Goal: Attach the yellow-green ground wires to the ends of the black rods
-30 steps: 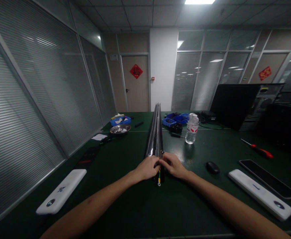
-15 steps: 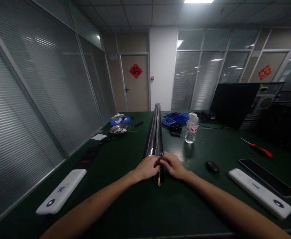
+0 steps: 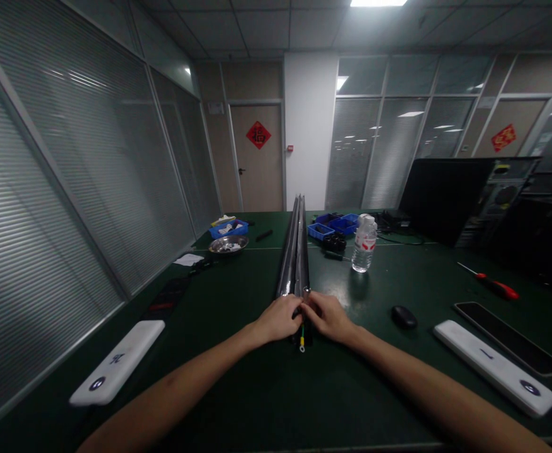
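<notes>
– Where is the long dark piece (image 3: 300,251)?
– It lies on the dark green surface (image 3: 276,402), in the middle, and it runs away from the person toward the far edge. Its length has shiny pale lines, and its near end is under the two hands

– And how is the left hand (image 3: 281,318)?
– It comes over the near end from the left side, with the fingers bent and turned inward. What is between these fingers is hidden, so I cannot tell if it pinches something

– The right hand (image 3: 328,314) is the same?
– Nearly. It comes from the right side, its fingers are curled, and the thumb and finger tips meet close to the left hand. Here also I cannot tell what they pinch, because the place is small and dark

– What is the coloured thing below them?
– A short wire (image 3: 303,341), green and yellow, with a ring at its end. It points toward the person, just below the fingers

– And what is around?
– On the right, an upright water bottle (image 3: 363,246), a black mouse (image 3: 403,317) and a red-handled screwdriver (image 3: 505,289). At the far left, a metal dish (image 3: 215,250) stands near a blue tray (image 3: 231,233)
</notes>
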### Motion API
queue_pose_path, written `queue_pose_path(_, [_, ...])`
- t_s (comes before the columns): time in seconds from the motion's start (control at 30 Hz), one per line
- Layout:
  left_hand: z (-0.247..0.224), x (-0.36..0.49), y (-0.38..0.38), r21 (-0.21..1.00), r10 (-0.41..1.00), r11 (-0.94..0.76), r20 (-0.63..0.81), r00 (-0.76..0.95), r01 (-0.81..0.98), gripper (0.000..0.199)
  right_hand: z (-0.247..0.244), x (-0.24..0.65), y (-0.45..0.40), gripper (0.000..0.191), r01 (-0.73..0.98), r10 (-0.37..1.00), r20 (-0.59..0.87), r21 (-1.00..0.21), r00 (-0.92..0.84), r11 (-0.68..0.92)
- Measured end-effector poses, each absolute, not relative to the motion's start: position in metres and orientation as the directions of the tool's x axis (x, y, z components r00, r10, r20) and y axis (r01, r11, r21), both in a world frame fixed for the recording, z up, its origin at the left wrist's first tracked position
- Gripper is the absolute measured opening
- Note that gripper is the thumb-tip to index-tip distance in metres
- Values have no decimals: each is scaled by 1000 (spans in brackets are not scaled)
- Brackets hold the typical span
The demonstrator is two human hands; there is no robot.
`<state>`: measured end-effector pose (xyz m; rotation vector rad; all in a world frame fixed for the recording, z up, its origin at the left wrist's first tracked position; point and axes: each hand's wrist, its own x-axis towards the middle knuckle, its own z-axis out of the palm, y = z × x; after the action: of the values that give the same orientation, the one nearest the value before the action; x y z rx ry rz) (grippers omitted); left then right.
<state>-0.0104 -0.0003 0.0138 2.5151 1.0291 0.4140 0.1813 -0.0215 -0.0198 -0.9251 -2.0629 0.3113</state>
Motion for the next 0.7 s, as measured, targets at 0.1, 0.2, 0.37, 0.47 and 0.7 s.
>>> queue_pose_path(0.1, [13, -10, 0, 456, 717, -655, 123, 686, 603, 18, -19, 181, -22, 18, 490, 703, 597, -513, -387, 705])
queue_pose_path(0.2, [10, -10, 1, 443, 721, -661, 155, 675, 605, 17, -18, 182, -19, 17, 402, 669, 619, -535, -412, 743])
queue_pose_path(0.37, [7, -10, 2, 444, 715, -672, 184, 674, 592, 20, -18, 185, -13, 21, 314, 632, 632, -551, -449, 773])
queue_pose_path(0.47, [9, -9, 1, 436, 725, -662, 165, 669, 610, 19, -20, 186, -13, 22, 359, 662, 618, -557, -425, 749])
queue_pose_path(0.7, [14, -10, -2, 441, 732, -646, 126, 670, 623, 18, -22, 180, -20, 19, 500, 712, 591, -517, -378, 695])
